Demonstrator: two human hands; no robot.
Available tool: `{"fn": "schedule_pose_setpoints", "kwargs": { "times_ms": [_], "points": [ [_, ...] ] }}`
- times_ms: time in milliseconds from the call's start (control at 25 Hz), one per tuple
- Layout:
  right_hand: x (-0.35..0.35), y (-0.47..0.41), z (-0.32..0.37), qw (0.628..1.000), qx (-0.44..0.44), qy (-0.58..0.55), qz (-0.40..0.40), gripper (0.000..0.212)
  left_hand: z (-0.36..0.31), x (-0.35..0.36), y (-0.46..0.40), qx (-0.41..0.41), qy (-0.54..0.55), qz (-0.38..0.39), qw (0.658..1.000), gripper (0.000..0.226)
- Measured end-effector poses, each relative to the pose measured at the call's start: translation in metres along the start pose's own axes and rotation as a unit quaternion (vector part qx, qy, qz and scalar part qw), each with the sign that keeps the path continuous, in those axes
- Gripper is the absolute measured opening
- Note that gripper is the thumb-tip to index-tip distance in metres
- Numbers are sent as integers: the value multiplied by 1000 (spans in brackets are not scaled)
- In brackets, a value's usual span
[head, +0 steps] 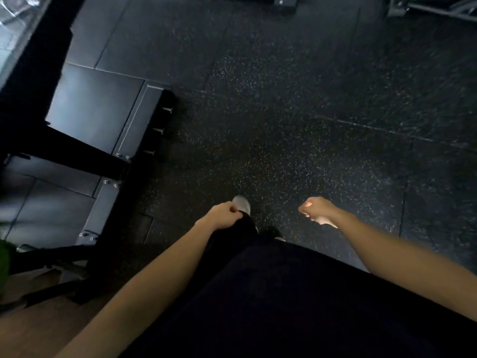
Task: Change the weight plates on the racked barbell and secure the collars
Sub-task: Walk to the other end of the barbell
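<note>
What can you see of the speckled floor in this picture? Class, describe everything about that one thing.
The speckled floor fills most of the view: dark, rubber-like matting flecked with pale specks, laid in large tiles with thin seams between them. It lies flat and looks dry and bare across the middle. A black bolted rack base sits on its left side, and a light-coloured shoe stands on it near the bottom centre.

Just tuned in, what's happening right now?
The person is walking over the speckled rubber floor, looking down. The left hand and right hand are loosely curled and carry nothing. A black bolted rack base lies on the left. No barbell, plates or collars are in view, so nothing is being handled.
</note>
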State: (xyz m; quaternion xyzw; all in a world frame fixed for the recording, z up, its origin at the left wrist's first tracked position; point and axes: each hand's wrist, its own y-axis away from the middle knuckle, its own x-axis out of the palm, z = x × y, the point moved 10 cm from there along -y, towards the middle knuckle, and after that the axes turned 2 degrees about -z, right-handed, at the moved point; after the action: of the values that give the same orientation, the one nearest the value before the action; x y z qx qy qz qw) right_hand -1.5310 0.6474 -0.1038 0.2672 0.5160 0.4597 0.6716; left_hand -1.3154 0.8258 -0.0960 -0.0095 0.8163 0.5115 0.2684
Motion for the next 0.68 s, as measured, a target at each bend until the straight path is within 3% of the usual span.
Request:
{"fn": "schedule_pose_setpoints", "kwargs": {
  "times_ms": [200, 520, 680],
  "points": [
    [-53, -79, 61, 999, -13, 32, 26, 29, -13, -65, -84, -54, 75, 45, 995, 36],
    [-251, -210, 231, 998, -40, 42, -38, 24, -83, -296, -216, -51, 71, -24, 996, 32],
    [-316, -272, 295, 997, -55, 59, -21, 20, -116, -374, -271, -57, 92, -29, 994, 32]
  ]
}}
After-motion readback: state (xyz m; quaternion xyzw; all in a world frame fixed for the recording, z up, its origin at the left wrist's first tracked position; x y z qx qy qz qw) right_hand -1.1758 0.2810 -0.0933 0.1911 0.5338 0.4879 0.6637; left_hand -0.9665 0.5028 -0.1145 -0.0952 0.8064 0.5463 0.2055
